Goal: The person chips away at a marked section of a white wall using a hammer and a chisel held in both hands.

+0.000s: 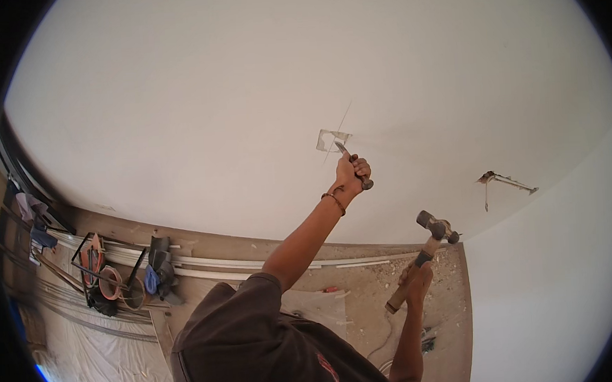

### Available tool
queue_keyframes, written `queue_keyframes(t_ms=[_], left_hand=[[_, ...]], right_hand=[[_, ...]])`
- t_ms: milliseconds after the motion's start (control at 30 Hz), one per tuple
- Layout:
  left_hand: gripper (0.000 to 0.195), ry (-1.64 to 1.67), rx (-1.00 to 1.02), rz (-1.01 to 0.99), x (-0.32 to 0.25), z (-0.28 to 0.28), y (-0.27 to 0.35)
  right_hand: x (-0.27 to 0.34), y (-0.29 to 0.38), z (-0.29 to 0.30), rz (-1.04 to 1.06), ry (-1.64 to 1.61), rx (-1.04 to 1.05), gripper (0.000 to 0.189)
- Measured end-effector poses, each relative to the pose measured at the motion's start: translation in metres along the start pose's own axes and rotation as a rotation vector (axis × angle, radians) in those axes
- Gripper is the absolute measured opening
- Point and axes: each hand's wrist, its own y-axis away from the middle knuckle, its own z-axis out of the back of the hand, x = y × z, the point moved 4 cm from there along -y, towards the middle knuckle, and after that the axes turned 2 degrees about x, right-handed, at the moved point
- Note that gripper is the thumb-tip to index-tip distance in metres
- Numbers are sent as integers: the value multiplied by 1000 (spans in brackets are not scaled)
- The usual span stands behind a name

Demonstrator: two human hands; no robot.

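Note:
My left hand (352, 173) grips a cold chisel (341, 147), its tip against or close to the white wall (218, 92). The tip meets the lower right of a small chipped rectangle (321, 140), where grey shows along the left and upper edges around a white middle. A thin slanted line runs through this patch. Lower and to the right, my right hand (417, 281) holds a ball-peen hammer (431, 244) by its wooden handle, bound with dark tape below the head. The hammer head is apart from the chisel.
A chased slot (510, 181) with a hanging cable is cut near the wall corner at right. Long white conduits (226, 262) lie along the wall's foot. Buckets (110, 282) and a dark metal frame stand at left. Rubble (440, 272) and plastic sheeting (107, 357) cover parts of the floor.

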Motion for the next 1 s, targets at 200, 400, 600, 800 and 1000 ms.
queue_keyframes(t_ms=[200,400,600,800,1000], left_hand=[[36,80,75,22,-15,-34,2],[41,143,88,55,-24,-42,6],[37,198,24,85,-13,-47,-1],[36,17,75,-85,-35,-40,-21],[25,120,-30,-72,-25,-53,-15]], right_hand=[[42,12,11,158,25,-15,59],[145,19,-6,749,49,-103,77],[145,4,-61,1023,-110,65,46],[26,-71,-133,441,336,288,38],[104,-50,-47,517,-232,84,76]])
